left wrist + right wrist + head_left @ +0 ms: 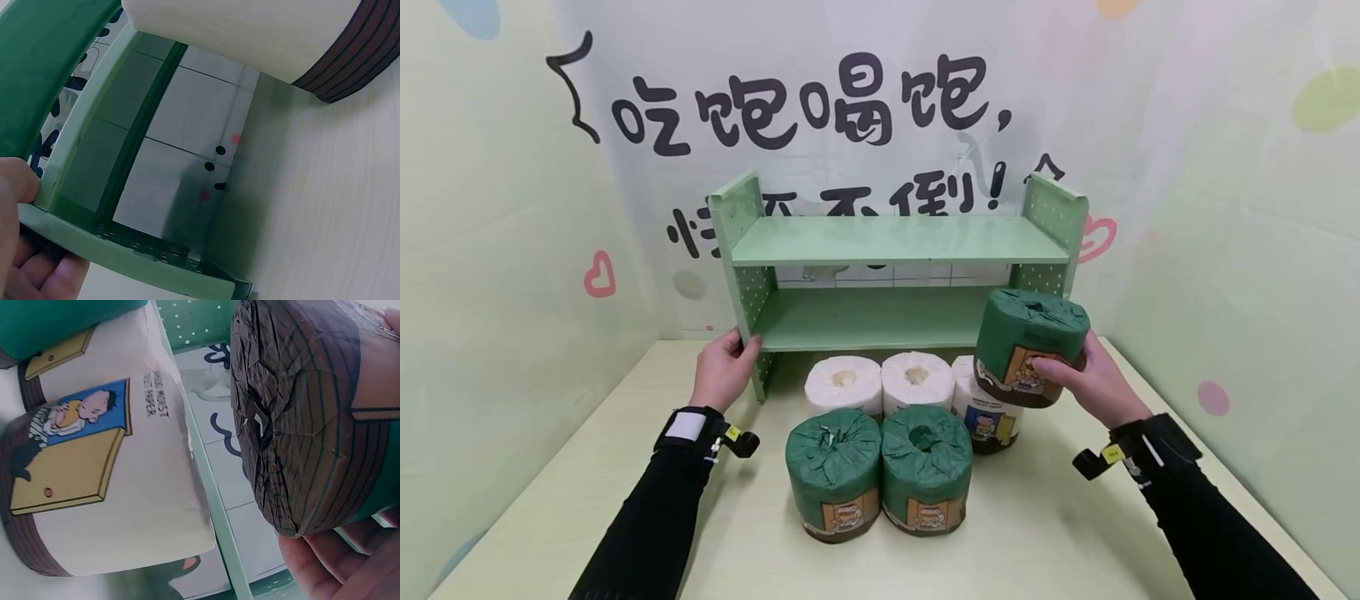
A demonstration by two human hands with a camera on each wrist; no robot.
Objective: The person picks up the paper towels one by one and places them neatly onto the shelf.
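Note:
My left hand grips the left side panel of a light green two-tier shelf. In the left wrist view the thumb lies on the inner side and the curled fingers lie outside the panel. Up at the shelf's right front, my right hand holds a green-wrapped toilet paper roll, slightly tilted and clear of the table. The right wrist view shows its crinkled brown underside, with fingers curled around its side. Beneath and left of it stands a white-wrapped toilet paper roll.
Two more white rolls stand in a row before the shelf. Two green rolls stand upright in front of them on the pale wooden table. Printed cloth walls close off the back and both sides.

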